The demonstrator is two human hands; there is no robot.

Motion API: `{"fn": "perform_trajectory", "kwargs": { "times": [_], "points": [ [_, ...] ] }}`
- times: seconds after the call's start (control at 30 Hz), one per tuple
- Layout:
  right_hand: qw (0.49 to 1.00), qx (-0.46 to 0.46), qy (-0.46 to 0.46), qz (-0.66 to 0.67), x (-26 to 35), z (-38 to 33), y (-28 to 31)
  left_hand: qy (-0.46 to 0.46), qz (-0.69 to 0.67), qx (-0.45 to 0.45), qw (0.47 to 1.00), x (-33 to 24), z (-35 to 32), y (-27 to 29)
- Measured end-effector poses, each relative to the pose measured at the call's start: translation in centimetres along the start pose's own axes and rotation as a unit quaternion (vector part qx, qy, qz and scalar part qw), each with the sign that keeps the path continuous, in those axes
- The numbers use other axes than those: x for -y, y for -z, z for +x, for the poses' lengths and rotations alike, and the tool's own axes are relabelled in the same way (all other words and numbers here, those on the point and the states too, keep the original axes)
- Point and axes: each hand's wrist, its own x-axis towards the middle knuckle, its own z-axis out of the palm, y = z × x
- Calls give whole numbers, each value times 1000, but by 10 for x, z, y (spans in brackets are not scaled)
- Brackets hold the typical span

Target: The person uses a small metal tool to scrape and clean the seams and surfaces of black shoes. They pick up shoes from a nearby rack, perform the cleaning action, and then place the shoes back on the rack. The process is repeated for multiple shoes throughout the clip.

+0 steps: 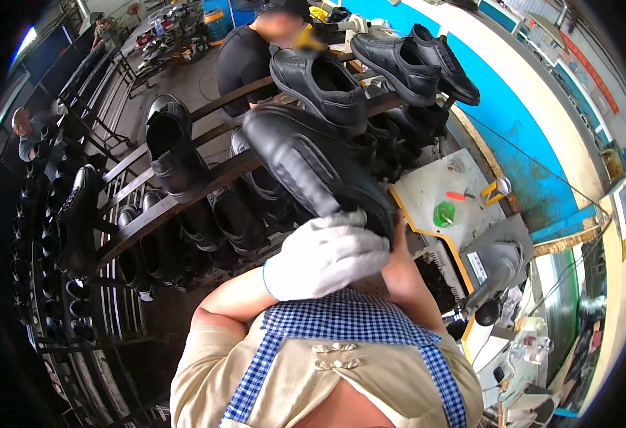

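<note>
A black leather shoe (313,164) is held up in front of my chest, its toe pointing away to the upper left. My left hand (331,253), in a white knit glove, has its fingers curled against the shoe near its opening and heel. My bare right hand (397,246) grips the heel's right side; the glove and shoe hide most of its fingers. Just beyond, another black shoe (320,82) rests on the upper bars of a metal rack (163,214).
Several more black shoes hang on the rack's tiers to the left. A co-worker in a dark shirt (238,60) stands behind the rack. On the right, a white worktable (434,178) carries a green item (443,213) and a grey machine (502,264). A blue panel (498,128) stands beyond.
</note>
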Motion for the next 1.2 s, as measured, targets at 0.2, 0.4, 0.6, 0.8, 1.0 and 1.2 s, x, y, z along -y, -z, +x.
{"fn": "perform_trajectory", "kwargs": {
  "times": [0.2,0.4,0.6,0.8,1.0,1.2],
  "points": [
    [978,113,-67,163,15,-41,87,235,-175,-396,870,10,-24,-7],
    [984,45,-25,168,-14,-65,104,365,-466,-357,722,16,-23,-34],
    [984,-25,-16,173,-21,-88,138,355,-489,-328,726,13,-18,-45],
    [781,-300,36,-546,10,-71,108,360,-442,-284,771,30,-17,-41],
    [548,22,380,-745,79,-44,-84,346,-425,-97,831,28,-18,-25],
    [374,144,283,-871,97,-43,-129,334,-403,-28,851,23,-12,-26]
  ]
}}
